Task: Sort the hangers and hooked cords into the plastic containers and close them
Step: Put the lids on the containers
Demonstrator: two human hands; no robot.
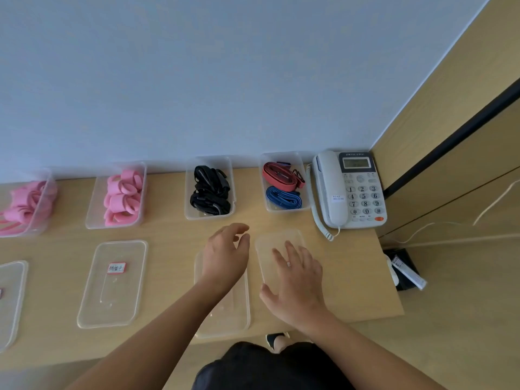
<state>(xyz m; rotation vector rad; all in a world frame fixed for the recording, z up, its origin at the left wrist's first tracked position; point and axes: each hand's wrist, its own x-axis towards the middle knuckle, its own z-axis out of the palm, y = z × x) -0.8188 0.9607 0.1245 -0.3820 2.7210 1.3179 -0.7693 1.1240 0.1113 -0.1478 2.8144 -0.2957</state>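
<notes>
Several clear plastic containers stand in a row against the wall. One container [305, 175] holds a red cord [280, 175] and a blue cord [282, 197]. Another container [188, 192] holds black cords [209, 194]. Two more, one [92, 209] left of centre and one [46, 198] at the far left, hold pink hangers [122, 197]. Clear lids lie flat in front of them. My right hand [295, 280] rests with spread fingers on the rightmost lid [278, 237]. My left hand [225, 254] hovers, fingers loosely curled and holding nothing, over another lid [230, 313].
A white desk telephone [349, 190] sits at the table's right end, next to a wooden side panel. A lid with a red-framed label [112, 282] and another lid [11, 299] lie to the left. The table's front edge is close to my body.
</notes>
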